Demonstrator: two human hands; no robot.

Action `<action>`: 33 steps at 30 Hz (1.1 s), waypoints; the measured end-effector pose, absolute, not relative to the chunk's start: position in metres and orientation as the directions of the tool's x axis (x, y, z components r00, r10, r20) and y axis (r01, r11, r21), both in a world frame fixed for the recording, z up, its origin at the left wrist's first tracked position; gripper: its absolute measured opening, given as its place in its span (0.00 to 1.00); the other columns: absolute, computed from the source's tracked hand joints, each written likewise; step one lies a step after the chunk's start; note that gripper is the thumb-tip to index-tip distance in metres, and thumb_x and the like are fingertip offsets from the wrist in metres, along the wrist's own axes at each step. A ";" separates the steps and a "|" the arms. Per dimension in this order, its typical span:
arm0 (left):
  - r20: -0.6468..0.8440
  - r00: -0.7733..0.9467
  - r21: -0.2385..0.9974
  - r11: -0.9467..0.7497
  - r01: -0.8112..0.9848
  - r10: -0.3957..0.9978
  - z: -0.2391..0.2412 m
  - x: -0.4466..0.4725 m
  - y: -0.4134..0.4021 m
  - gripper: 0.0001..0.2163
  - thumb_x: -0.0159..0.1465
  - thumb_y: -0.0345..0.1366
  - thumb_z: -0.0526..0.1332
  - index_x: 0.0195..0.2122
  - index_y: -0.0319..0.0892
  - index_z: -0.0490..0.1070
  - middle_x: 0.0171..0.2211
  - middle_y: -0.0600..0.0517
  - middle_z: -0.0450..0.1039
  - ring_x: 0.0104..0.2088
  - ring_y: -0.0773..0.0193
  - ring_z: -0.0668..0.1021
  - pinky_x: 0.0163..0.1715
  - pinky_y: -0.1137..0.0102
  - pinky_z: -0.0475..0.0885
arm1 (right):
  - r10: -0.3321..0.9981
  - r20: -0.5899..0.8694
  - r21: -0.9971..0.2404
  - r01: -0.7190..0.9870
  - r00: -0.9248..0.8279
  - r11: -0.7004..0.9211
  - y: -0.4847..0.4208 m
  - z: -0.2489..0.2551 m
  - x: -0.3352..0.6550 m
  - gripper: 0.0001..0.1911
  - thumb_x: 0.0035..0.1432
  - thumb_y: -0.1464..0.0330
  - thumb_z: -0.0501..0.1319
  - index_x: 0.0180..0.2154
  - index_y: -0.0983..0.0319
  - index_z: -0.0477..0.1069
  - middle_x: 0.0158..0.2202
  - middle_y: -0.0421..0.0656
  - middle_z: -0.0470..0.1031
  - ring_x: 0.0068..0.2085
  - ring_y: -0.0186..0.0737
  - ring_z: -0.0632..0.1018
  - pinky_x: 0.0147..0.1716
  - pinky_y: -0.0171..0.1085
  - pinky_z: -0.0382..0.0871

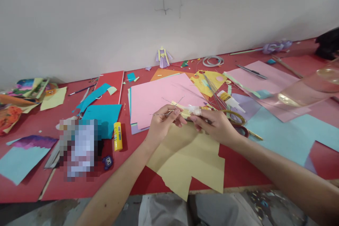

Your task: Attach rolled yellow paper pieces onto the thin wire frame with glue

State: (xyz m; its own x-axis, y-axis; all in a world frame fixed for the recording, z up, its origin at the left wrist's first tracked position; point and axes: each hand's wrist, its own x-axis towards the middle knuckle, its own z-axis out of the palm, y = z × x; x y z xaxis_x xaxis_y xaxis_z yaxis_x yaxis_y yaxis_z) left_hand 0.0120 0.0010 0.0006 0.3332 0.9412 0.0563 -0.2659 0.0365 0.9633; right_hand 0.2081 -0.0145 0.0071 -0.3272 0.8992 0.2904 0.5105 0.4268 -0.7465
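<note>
My left hand (162, 124) and my right hand (215, 125) meet above a pale yellow sheet of paper (190, 160) at the table's front. Both pinch a thin twisted wire (172, 104) with a small pale yellow paper piece (182, 110) wound on it. My right index finger carries a white bandage. Behind the hands lies a pink sheet (159, 95) on a stack of coloured paper.
A yellow glue stick (118, 136) lies left of the hands. A small glue bottle (230, 100), loose wires and a tape ring (237, 116) sit to the right. Teal, pink and light blue sheets cover the red table (238, 169). A paper figure (163, 57) stands at the wall.
</note>
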 end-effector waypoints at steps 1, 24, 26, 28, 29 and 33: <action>0.054 0.330 0.963 0.038 -0.266 0.942 0.001 0.012 0.001 0.08 0.66 0.41 0.63 0.38 0.41 0.73 0.25 0.53 0.79 0.24 0.71 0.76 0.29 0.76 0.72 | 0.899 0.292 -0.744 0.513 -0.325 0.427 -0.015 0.007 0.208 0.19 0.67 0.65 0.56 0.23 0.62 0.69 0.19 0.38 0.72 0.20 0.30 0.69 0.23 0.31 0.61; 0.031 0.309 0.972 0.044 -0.232 0.951 0.004 0.012 0.001 0.12 0.64 0.45 0.64 0.37 0.40 0.73 0.25 0.51 0.79 0.25 0.68 0.77 0.29 0.72 0.72 | 0.920 0.272 -0.805 0.458 -0.281 0.378 -0.015 0.005 0.208 0.10 0.65 0.64 0.58 0.36 0.63 0.74 0.21 0.39 0.73 0.20 0.31 0.72 0.22 0.30 0.65; 0.037 0.317 0.969 0.043 -0.242 0.948 0.004 0.012 0.001 0.12 0.64 0.45 0.64 0.37 0.40 0.73 0.25 0.52 0.79 0.24 0.69 0.77 0.29 0.73 0.72 | 0.913 0.281 -0.783 0.479 -0.296 0.396 -0.014 0.007 0.209 0.12 0.65 0.64 0.57 0.32 0.62 0.74 0.20 0.39 0.73 0.21 0.31 0.72 0.22 0.30 0.64; 0.047 0.327 0.966 0.040 -0.255 0.944 0.003 0.012 0.001 0.11 0.64 0.43 0.64 0.37 0.40 0.73 0.25 0.52 0.79 0.24 0.70 0.76 0.29 0.74 0.72 | 0.910 0.283 -0.768 0.498 -0.302 0.404 -0.014 0.007 0.209 0.14 0.66 0.64 0.57 0.29 0.62 0.72 0.20 0.39 0.73 0.20 0.31 0.71 0.22 0.31 0.64; 0.050 0.331 0.965 0.039 -0.258 0.942 0.003 0.012 0.001 0.10 0.65 0.43 0.63 0.37 0.40 0.73 0.25 0.52 0.78 0.24 0.70 0.76 0.29 0.74 0.72 | 0.912 0.279 -0.763 0.507 -0.301 0.401 -0.014 0.007 0.209 0.15 0.66 0.64 0.56 0.28 0.62 0.72 0.20 0.39 0.73 0.20 0.31 0.71 0.22 0.31 0.64; 0.046 0.328 0.967 0.040 -0.250 0.944 0.003 0.012 0.001 0.10 0.65 0.43 0.63 0.38 0.40 0.73 0.25 0.52 0.78 0.25 0.70 0.77 0.29 0.74 0.73 | 0.919 0.263 -0.765 0.517 -0.295 0.385 -0.014 0.006 0.209 0.16 0.66 0.62 0.56 0.28 0.62 0.72 0.20 0.40 0.74 0.20 0.32 0.72 0.22 0.31 0.64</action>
